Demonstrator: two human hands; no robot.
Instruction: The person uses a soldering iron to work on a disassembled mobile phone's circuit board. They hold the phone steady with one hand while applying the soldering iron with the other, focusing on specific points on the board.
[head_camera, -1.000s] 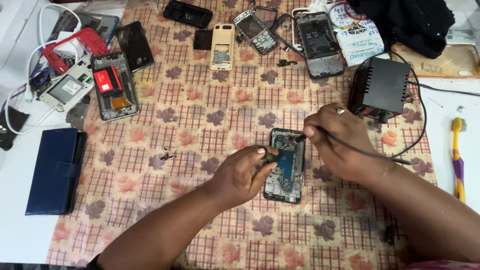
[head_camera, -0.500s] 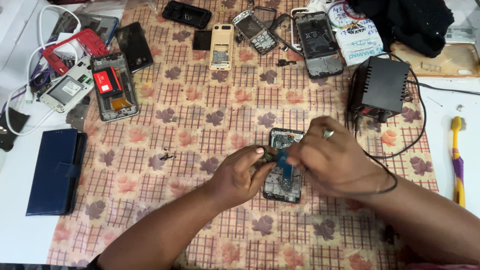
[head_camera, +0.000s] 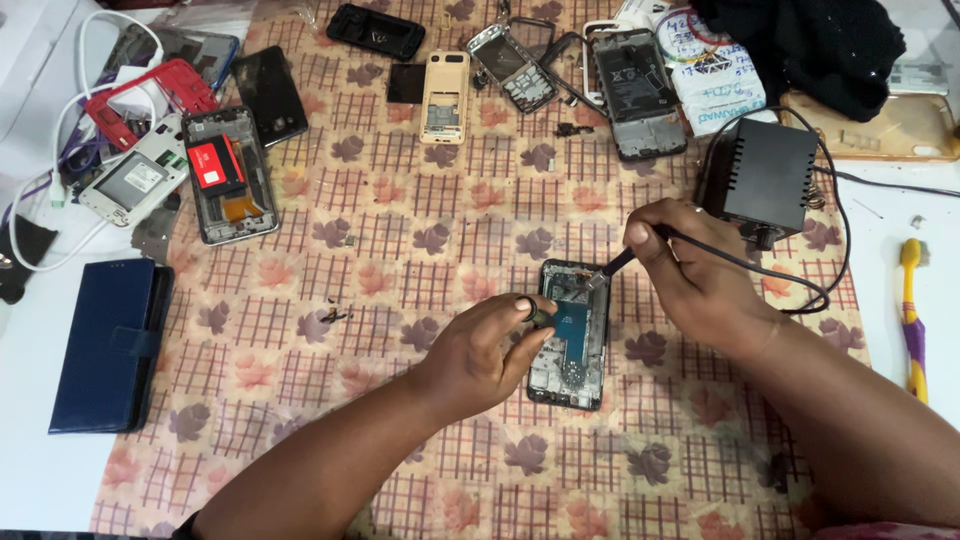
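cloth: orange leaf check | wallet case: navy | toothbrush: yellow-purple

What I can't make out

My left hand covers the phone's left edge, and whatever small piece my fingertips pinch is too tiny to tell. My right hand hides the iron's grip. Both forearms run off the bottom edge; the black cloth is cut at the top.
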